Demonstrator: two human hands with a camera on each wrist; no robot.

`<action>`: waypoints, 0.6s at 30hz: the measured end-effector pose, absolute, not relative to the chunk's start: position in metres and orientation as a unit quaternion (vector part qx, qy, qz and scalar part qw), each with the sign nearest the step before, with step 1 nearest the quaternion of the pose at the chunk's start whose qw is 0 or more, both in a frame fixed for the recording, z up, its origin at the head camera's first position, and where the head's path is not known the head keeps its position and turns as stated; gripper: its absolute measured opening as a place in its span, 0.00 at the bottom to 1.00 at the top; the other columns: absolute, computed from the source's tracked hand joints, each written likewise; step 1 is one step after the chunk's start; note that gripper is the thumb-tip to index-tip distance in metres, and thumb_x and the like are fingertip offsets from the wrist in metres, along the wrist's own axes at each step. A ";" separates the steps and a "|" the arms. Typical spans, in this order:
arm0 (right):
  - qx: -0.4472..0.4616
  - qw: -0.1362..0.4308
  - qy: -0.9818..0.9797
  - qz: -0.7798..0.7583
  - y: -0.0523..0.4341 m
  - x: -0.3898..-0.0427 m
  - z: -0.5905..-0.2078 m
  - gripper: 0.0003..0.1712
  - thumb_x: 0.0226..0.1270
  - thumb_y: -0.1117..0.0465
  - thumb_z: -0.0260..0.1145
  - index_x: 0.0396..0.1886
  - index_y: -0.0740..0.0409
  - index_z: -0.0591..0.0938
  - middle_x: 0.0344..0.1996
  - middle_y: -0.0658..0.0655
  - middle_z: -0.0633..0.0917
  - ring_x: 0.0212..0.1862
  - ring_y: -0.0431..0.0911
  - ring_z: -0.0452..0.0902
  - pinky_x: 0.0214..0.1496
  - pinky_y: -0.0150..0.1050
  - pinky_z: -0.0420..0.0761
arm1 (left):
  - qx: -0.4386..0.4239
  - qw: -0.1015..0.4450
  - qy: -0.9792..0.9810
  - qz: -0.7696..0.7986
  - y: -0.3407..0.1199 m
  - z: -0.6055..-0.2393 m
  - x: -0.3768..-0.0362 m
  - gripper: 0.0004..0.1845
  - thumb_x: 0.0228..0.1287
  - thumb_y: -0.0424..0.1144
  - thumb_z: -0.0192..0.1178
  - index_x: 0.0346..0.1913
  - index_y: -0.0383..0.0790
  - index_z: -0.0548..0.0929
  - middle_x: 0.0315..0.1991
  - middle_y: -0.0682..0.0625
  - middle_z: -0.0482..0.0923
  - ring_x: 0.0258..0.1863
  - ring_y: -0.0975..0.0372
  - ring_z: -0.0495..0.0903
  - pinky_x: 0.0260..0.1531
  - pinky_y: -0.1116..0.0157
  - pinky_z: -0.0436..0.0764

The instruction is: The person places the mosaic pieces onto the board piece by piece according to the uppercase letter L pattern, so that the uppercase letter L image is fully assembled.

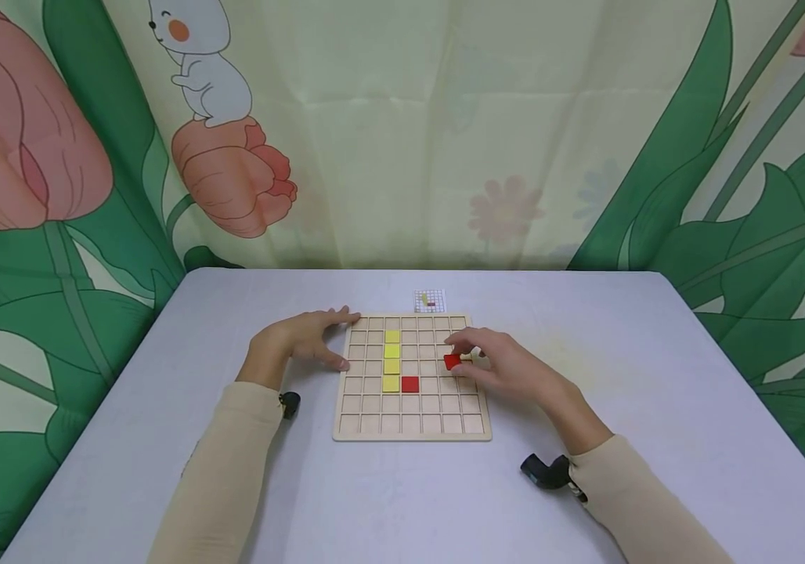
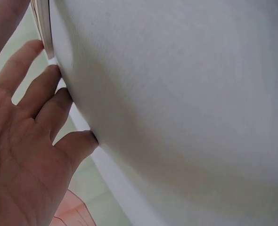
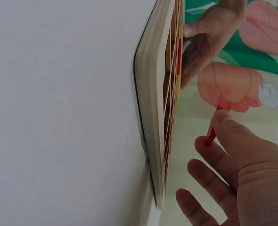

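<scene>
A square wooden grid board (image 1: 413, 427) lies on the table. Several yellow tiles (image 1: 391, 351) form a column left of its middle, and one red tile (image 1: 410, 384) sits right of the lowest yellow one. Over the board's right side, my right hand (image 1: 508, 364) pinches another red tile (image 3: 211, 132) between thumb and finger, above the grid in the right wrist view. My left hand (image 1: 304, 333) rests at the board's left edge, thumb and a fingertip against the frame. Its other fingertips touch the table in the left wrist view.
A small printed card (image 1: 429, 301) with a coloured grid pattern lies just behind the board. The white table (image 1: 198, 470) ends at a curtain (image 1: 402, 157) printed with flowers and a rabbit. Black wrist cameras (image 1: 545, 471) are strapped at both sleeves.
</scene>
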State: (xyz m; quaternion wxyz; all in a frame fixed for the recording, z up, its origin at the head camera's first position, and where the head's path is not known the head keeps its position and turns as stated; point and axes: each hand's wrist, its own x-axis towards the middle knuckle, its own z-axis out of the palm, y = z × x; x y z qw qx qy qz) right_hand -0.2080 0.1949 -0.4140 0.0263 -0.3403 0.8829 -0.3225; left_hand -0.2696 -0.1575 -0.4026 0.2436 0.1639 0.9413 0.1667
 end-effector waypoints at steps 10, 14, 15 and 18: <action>-0.330 0.065 0.895 -0.293 0.177 -0.207 -0.419 0.23 0.60 0.50 0.69 0.54 0.46 0.76 0.41 0.41 0.80 0.46 0.41 0.74 0.51 0.40 0.76 | 0.160 0.247 0.940 0.171 -0.158 -0.404 -0.271 0.53 0.40 0.61 0.73 0.72 0.67 0.56 0.75 0.56 0.44 0.74 0.54 0.41 0.68 0.45 0.48; -0.328 0.069 0.902 -0.271 0.171 -0.205 -0.421 0.20 0.60 0.48 0.68 0.51 0.45 0.77 0.40 0.41 0.80 0.44 0.39 0.74 0.49 0.37 0.76 | 0.160 0.247 0.940 0.170 -0.157 -0.404 -0.270 0.53 0.40 0.61 0.73 0.72 0.67 0.56 0.75 0.56 0.43 0.74 0.54 0.41 0.68 0.45 0.48; -0.328 0.070 0.904 -0.264 0.170 -0.204 -0.421 0.20 0.60 0.48 0.68 0.51 0.45 0.77 0.40 0.41 0.80 0.44 0.39 0.74 0.48 0.36 0.76 | 0.159 0.247 0.941 0.169 -0.157 -0.403 -0.270 0.53 0.40 0.61 0.73 0.72 0.67 0.56 0.75 0.57 0.43 0.74 0.54 0.41 0.68 0.45 0.48; -0.331 0.066 0.908 -0.246 0.167 -0.203 -0.420 0.19 0.61 0.47 0.67 0.49 0.45 0.78 0.40 0.42 0.81 0.44 0.38 0.74 0.49 0.35 0.75 | 0.157 0.249 0.941 0.167 -0.157 -0.402 -0.269 0.54 0.40 0.61 0.73 0.72 0.66 0.56 0.75 0.56 0.43 0.74 0.53 0.40 0.68 0.44 0.47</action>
